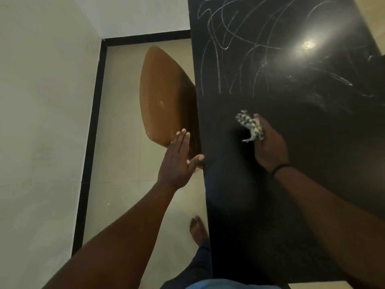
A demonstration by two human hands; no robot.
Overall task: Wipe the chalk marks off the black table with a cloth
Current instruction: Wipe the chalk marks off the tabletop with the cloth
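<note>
The glossy black table (312,184) fills the right side of the head view. White chalk marks (239,42) scrawl across its far half; the near half looks dark and bare. My right hand (270,144) rests over the table's middle and grips a small patterned green-and-white cloth (250,125), which sticks out past my fingers toward the marks. My left hand (179,161) is flat with straight fingers beside the table's left edge, its thumb touching the edge.
A brown chair seat (166,97) stands tucked against the table's left edge, just beyond my left hand. A cream wall (41,122) with a black skirting strip runs along the left. My bare foot (198,228) is on the tiled floor by the table.
</note>
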